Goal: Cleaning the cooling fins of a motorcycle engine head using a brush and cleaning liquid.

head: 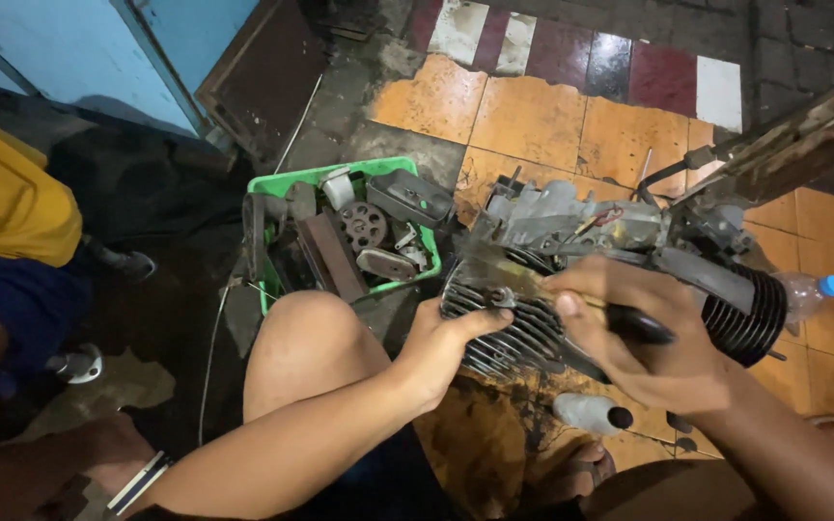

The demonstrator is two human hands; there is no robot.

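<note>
A dirty finned engine block rests on the floor in front of my knee. My left hand grips its finned cylinder from the left. In my right hand I hold a black-handled tool; its bristly tip lies on the fins. More grey engine casing and a black ribbed cylinder lie behind and to the right.
A green plastic tray with several metal engine parts, among them a gear, stands to the left. A clear bottle with a blue cap lies at the right. A person in yellow sits at far left. Orange tiles cover the floor.
</note>
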